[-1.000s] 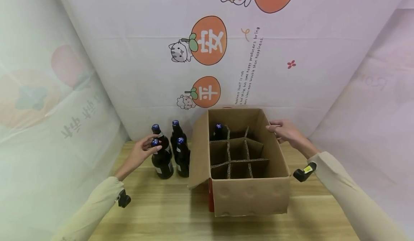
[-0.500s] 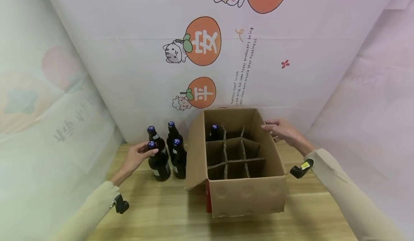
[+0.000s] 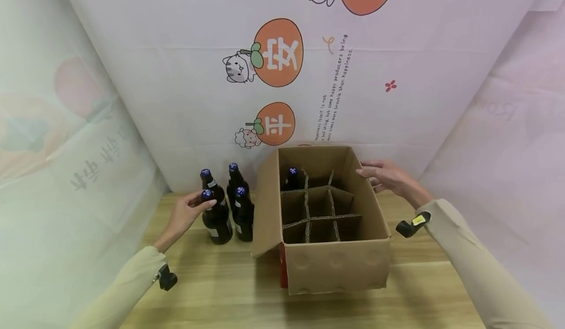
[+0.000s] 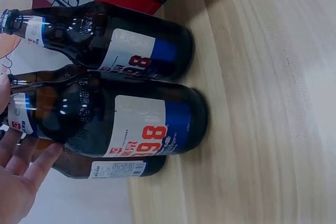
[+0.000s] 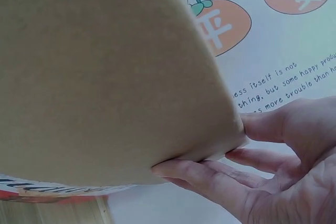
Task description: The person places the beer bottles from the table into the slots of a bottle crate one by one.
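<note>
Pale printed cloth [image 3: 198, 93] rises behind and beside a wood-grain table [image 3: 212, 285], on which an open cardboard box [image 3: 337, 267] sits. Left of the box, four dark bottles with blue caps stand upright in a close cluster, presumably grouped there to be within easy reach. The left hand [image 3: 182, 217] grasps the neck of the near-left bottle [image 3: 216, 221], the one farthest from the box in the front pair; the neck is its slimmest part, which likely suits the thumb and fingers. Beside it, nearer the box, stands the near-right bottle [image 3: 243, 218]; behind them are the far-left bottle [image 3: 218, 190] and the far-right bottle [image 3: 237, 187]. Inside the box, cardboard dividers [image 3: 295, 204] form cells that would keep glass from knocking, and one bottle [image 3: 293, 182] occupies its far-left cell. At the box's far-right side, the right hand [image 3: 388, 178] pinches the cardboard edge, probably to steady it; cardboard fills so much of the right wrist view that how far the fingers wrap behind is hard to tell. The left flap [image 3: 267, 211] leans outward toward the bottles.
</note>
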`<action>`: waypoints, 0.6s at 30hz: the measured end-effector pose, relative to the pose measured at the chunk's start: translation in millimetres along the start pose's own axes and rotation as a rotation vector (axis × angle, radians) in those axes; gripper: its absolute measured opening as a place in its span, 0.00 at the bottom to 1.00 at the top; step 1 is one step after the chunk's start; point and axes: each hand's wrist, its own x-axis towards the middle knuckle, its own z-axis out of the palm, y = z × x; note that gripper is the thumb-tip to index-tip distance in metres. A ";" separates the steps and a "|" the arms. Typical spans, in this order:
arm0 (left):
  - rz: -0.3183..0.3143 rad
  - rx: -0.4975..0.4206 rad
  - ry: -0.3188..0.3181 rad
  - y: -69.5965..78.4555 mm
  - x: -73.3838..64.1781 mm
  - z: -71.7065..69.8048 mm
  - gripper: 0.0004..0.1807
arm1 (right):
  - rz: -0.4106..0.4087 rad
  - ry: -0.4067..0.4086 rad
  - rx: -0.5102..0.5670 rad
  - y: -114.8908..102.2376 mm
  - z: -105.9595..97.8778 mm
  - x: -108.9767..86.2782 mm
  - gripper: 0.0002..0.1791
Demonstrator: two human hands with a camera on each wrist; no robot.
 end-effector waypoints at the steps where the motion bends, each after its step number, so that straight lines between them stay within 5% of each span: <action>1: 0.004 -0.009 0.003 -0.2 -0.1 0.0 0.31 | 0.002 0.000 0.000 -1.1 0.4 -0.6 0.42; 18: 0.019 -0.034 -0.064 -2.7 -0.1 -3.7 0.30 | 0.000 0.029 -0.029 -2.7 4.6 -4.9 0.41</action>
